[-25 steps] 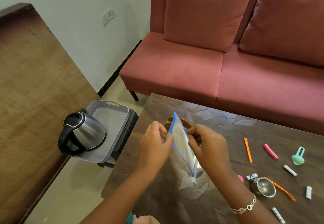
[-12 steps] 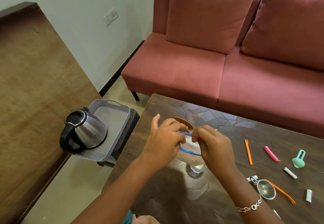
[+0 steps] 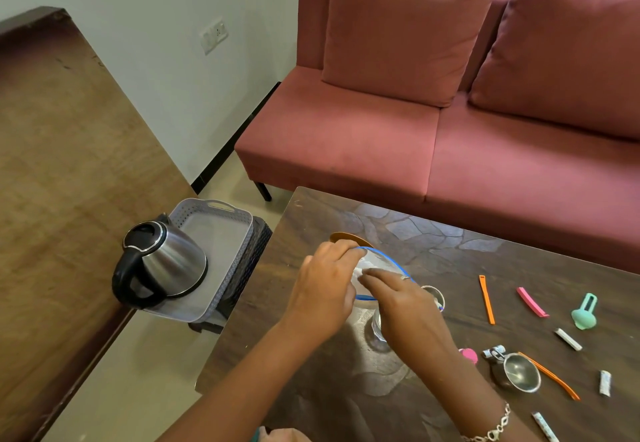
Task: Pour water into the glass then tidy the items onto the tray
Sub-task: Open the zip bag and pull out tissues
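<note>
You are at a dark wooden table (image 3: 450, 254), with a red sofa (image 3: 346, 137) and its two cushions behind it. The one glass (image 3: 375, 325) stands on the table right under your hands, mostly hidden by them. Above it you hold one clear zip bag (image 3: 379, 263) with a blue seal, its mouth spread wide. Your left hand (image 3: 322, 289) grips the bag's left edge with curled fingers. Your right hand (image 3: 405, 306) holds the near edge with its fingers laid along it and the thumb hidden.

One brown round rim (image 3: 346, 236) peeks out just beyond your left hand. Well to the left of that hand, off the table, one steel kettle (image 3: 162, 265) sits on the single grey tray (image 3: 214, 204).

To the right of your right hand lie two orange strips (image 3: 486, 299), one pink clip (image 3: 531, 301), one mint-green scoop-like piece (image 3: 584, 312), three white sachets (image 3: 568, 339) and one small steel strainer (image 3: 516, 372).
</note>
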Available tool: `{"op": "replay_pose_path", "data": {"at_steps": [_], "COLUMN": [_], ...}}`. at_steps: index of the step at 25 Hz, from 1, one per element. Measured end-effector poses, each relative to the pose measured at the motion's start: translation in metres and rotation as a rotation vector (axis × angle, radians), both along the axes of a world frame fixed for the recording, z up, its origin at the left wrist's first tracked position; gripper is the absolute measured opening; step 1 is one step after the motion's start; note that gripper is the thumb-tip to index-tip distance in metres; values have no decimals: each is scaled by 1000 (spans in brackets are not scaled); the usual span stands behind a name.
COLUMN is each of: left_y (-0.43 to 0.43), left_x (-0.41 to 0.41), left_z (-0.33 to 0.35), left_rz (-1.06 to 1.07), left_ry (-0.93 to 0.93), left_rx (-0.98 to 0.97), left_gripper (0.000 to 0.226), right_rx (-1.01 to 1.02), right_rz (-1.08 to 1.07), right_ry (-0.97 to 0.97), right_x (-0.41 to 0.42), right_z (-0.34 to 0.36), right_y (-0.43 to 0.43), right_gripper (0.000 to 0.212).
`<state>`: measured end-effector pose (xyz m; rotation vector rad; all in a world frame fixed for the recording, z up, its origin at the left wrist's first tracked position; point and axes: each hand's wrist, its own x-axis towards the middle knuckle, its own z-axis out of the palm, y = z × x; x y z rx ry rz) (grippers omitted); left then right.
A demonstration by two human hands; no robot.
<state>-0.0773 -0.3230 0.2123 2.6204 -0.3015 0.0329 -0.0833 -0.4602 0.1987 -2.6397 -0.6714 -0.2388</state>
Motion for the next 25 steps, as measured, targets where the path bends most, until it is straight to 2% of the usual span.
{"op": "replay_pose_path", "data": {"at_steps": [2,6,14,19,25], "left_y": [0,0,-1,2,3], "left_x": [0,-3,-7,-6,-5], "left_z": [-1,-4,-6,-5,-7], "left_rz": [28,49,42,56,49], "left_ry": [7,16,37,35,33], "left_rx": [-24,-55,-55,-42,-37], "left_gripper": [52,56,57,52,51], "right_rx": [-109,-236,-408,-359,-343], "right_rz": [43,4,57,47,-3], "right_ry": [219,452,521,424,446], "right_x": [0,3,6,7,8], "right_z": [-2,-3,-4,-2,0], "right_y": [5,13,18,16,14], "right_gripper": [41,40,33,35,35]}}
